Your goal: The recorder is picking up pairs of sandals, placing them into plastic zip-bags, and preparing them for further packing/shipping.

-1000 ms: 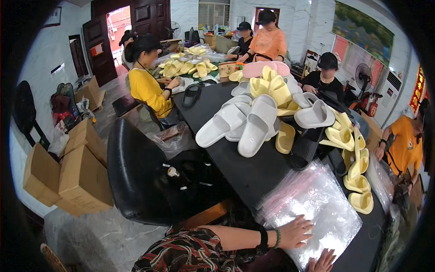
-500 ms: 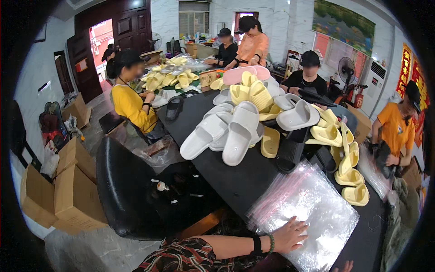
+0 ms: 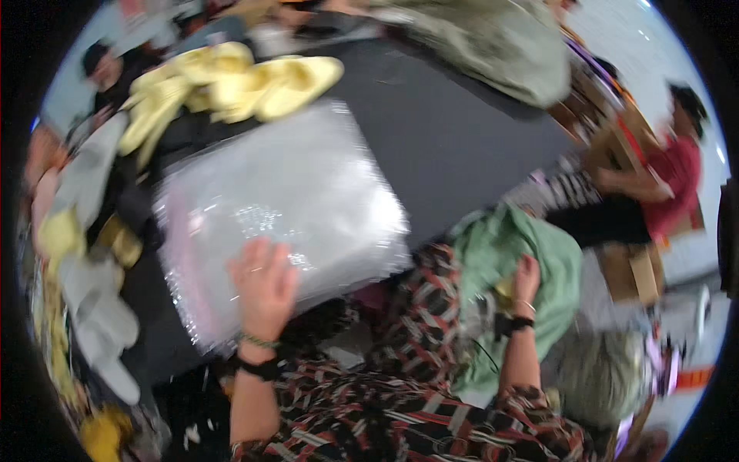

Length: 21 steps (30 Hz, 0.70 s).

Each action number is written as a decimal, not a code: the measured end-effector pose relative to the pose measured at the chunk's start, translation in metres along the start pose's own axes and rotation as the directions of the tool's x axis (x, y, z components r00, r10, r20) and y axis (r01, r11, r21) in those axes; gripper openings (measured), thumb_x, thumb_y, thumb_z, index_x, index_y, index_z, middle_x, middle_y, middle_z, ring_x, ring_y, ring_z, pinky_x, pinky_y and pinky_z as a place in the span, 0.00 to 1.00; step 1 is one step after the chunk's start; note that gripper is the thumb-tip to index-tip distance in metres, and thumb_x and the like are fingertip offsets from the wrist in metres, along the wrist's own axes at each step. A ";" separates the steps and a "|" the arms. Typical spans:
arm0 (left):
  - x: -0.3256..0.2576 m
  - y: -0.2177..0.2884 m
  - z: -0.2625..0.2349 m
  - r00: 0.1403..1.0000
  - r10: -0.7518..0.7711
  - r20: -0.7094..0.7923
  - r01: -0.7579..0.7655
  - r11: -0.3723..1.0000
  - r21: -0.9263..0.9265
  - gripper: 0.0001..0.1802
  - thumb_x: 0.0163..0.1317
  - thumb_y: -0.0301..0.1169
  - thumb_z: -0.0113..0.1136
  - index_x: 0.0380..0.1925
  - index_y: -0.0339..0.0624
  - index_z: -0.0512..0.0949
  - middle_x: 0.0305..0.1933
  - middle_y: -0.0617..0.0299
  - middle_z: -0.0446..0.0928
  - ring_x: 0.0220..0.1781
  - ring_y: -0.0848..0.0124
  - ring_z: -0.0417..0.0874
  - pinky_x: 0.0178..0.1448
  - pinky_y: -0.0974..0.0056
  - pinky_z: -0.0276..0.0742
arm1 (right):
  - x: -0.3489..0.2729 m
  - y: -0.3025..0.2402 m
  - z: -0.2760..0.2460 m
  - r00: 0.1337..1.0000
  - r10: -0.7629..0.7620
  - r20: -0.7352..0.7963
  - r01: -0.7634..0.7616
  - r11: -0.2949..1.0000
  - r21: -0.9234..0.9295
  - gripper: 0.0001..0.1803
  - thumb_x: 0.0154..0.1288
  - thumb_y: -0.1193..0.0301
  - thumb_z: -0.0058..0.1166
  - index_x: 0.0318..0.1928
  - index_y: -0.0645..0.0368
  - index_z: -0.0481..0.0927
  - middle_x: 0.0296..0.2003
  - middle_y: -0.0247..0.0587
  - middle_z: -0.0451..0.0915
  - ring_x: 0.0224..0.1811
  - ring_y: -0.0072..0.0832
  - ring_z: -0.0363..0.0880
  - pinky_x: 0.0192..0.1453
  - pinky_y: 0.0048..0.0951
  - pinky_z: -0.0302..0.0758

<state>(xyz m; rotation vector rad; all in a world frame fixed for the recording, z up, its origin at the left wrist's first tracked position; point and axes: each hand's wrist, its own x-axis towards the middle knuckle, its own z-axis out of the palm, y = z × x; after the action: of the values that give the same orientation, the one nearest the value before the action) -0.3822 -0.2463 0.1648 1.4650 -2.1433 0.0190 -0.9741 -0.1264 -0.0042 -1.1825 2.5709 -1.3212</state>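
Observation:
My left hand [image 3: 265, 289] lies flat, fingers stretched out, on the near edge of a stack of clear plastic bags [image 3: 308, 192] with a pinkish strip along one side. To the right, my right hand [image 3: 526, 281] is down in the mouth of a light green cloth sack [image 3: 550, 266] beside my lap. Something small and yellow [image 3: 504, 289] shows just left of that hand, but blur hides what it is and whether the fingers touch it. Past the bags lies a row of yellow slippers [image 3: 223, 81]; grey slippers [image 3: 96, 308] are piled at the left.
The black table [image 3: 454, 146] spreads under the bags. A greyish-green sack [image 3: 508, 54] lies over its far edge. At the right, a person in a red shirt [image 3: 677, 181] is beside cardboard boxes [image 3: 631, 273]. Another stuffed sack [image 3: 600, 377] stands at the lower right.
My view has swung right and down, bringing the green sack into sight. My right hand has moved from the table's near edge into the sack. My left hand remains on the bags.

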 end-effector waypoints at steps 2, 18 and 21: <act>-0.008 -0.006 -0.002 0.998 0.007 0.055 -0.014 0.992 0.123 0.22 0.66 0.35 0.55 0.59 0.43 0.77 0.66 0.45 0.71 0.70 0.48 0.67 0.75 0.44 0.53 | -0.037 0.018 0.021 0.991 0.127 0.044 -0.122 0.987 -0.110 0.13 0.67 0.69 0.54 0.48 0.62 0.82 0.43 0.47 0.84 0.47 0.37 0.83 0.55 0.35 0.77; -0.011 -0.012 -0.005 0.972 0.077 0.223 -0.115 0.980 0.163 0.24 0.73 0.32 0.45 0.66 0.37 0.70 0.73 0.46 0.65 0.75 0.49 0.62 0.78 0.47 0.49 | -0.132 0.136 0.049 0.449 0.800 0.399 -0.497 0.594 -0.632 0.26 0.56 0.63 0.57 0.49 0.74 0.81 0.55 0.67 0.77 0.61 0.59 0.74 0.66 0.45 0.72; -0.012 -0.016 -0.008 0.979 0.067 0.194 -0.102 0.979 0.177 0.24 0.74 0.31 0.43 0.67 0.36 0.70 0.73 0.45 0.65 0.75 0.49 0.62 0.76 0.49 0.54 | -0.134 0.126 0.038 0.386 0.884 0.264 -0.633 0.462 -0.622 0.46 0.62 0.58 0.60 0.74 0.65 0.55 0.68 0.61 0.67 0.67 0.54 0.69 0.74 0.45 0.64</act>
<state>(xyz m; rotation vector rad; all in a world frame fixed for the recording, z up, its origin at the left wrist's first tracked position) -0.3621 -0.2398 0.1616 1.5305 -2.4111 0.1208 -0.9436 -0.0235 -0.1583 -0.1057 2.3900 -0.1230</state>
